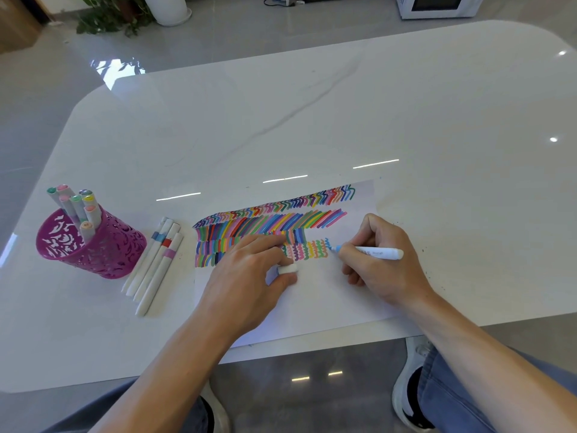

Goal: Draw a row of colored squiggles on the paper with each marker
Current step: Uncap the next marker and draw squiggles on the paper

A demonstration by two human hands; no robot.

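A white paper (324,295) lies on the table, filled with several rows of colored strokes and squiggles (307,250). My right hand (379,260) grips a white marker (377,253) with a blue tip, and the tip touches the paper at the right end of the lowest squiggle row. My left hand (249,276) rests on the paper over the colored rows and pinches a white marker cap (288,269) between thumb and fingers.
A magenta cut-out pen cup (93,245) with several capped markers stands at the left. Several white markers (156,264) lie beside it on the white table (312,120). The table's front edge runs just below the paper.
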